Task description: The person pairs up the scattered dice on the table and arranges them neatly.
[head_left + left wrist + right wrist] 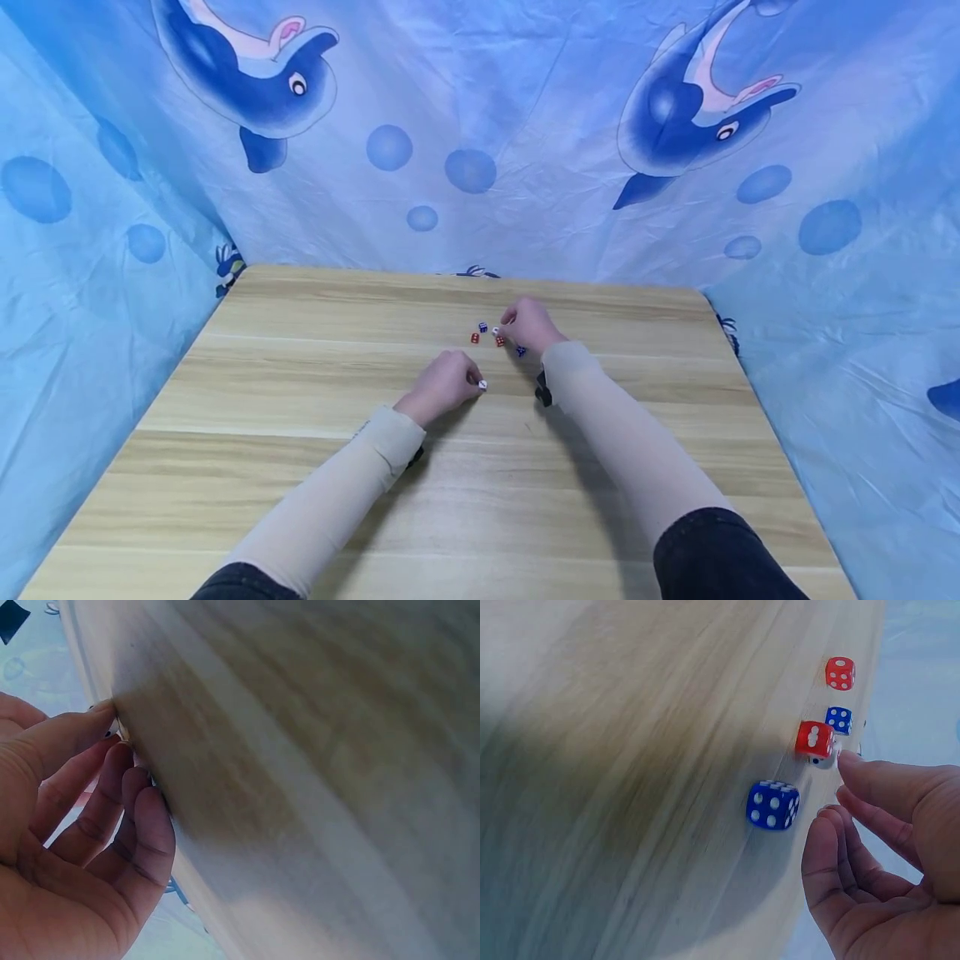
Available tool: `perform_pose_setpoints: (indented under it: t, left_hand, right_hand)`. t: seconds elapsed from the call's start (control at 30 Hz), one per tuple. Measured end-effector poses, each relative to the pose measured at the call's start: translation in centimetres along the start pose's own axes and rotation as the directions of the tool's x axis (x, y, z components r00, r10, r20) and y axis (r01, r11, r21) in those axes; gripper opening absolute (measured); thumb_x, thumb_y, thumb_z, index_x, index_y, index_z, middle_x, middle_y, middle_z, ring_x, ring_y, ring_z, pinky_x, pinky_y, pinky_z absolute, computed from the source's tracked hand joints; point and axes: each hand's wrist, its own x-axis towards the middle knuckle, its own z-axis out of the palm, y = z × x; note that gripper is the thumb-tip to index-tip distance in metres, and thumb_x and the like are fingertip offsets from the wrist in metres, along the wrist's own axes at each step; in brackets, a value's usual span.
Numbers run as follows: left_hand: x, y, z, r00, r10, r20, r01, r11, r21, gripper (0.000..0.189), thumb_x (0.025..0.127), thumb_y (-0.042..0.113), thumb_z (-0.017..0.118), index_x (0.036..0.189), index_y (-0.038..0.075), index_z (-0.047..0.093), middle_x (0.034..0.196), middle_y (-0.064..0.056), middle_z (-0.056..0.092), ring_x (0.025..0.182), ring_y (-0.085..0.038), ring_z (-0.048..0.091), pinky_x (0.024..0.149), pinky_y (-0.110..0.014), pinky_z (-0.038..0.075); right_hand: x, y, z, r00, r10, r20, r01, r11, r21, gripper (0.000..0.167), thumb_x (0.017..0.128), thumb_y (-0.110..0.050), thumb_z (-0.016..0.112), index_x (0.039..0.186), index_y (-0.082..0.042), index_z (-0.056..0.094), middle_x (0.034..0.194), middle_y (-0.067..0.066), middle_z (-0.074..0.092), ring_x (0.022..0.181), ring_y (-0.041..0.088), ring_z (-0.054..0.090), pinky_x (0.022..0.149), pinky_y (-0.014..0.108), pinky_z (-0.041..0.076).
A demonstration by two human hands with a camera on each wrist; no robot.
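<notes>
Six small dice, two white, two red and two blue, share a wood-grain table [300,483] as a person works with both bare hands. The left hand [444,385] pinches one white die [482,385] between thumb and fingers, low over the near side of the group; whether the die touches the tabletop cannot be told.

Farther forward, the right hand [531,325] reaches in among the other five, its fingers curved and parted by a narrow gap from the thumb. The thumb's tip is right at the second white die [825,760], though whether the two touch is unclear.

A red die [814,739] sits close against that white one, on the side nearer the person. A blue die [838,720] stands just beyond, with the other red die [841,673] at the group's left end. The second blue die [772,806], four pips on one face, rests apart from the cluster, near the right wrist.

Pale sleeves [633,450] cover both forearms below dark upper sleeves [720,554]. Behind the table hangs a blue backdrop [540,225] printed with bubbles and two dolphins [675,108].
</notes>
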Motion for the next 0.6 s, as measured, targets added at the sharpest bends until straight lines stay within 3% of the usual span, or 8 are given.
perform_pose_setpoints:
  t: [0.2, 0.6]
  left_hand:
    - [0.1, -0.11, -0.04, 1.0, 0.011, 0.0, -0.011, 1.0, 0.005, 0.006, 0.084, 0.012, 0.083, 0.087, 0.014, 0.079, 0.083, 0.005, 0.071, 0.078, -0.013, 0.065, 0.081, -0.034, 0.054]
    - [0.02, -0.09, -0.07, 0.999, 0.038, -0.008, -0.038, 0.999, -0.02, 0.007, 0.084, 0.009, 0.083, 0.089, 0.011, 0.079, 0.085, 0.002, 0.073, 0.08, -0.014, 0.067, 0.082, -0.034, 0.056]
  right_hand:
    - [0.71, -0.23, 0.32, 0.999, 0.006, 0.036, -0.005, 1.0, -0.018, 0.009, 0.086, -0.011, 0.082, 0.091, -0.005, 0.078, 0.084, 0.005, 0.072, 0.08, 0.021, 0.067, 0.075, 0.034, 0.056]
    - [1.13, -0.21, 0.75, 0.998, -0.014, 0.056, 0.018, 0.997, -0.072, 0.013, 0.087, -0.01, 0.081, 0.077, -0.004, 0.077, 0.066, 0.004, 0.069, 0.062, 0.019, 0.065, 0.061, 0.031, 0.055]
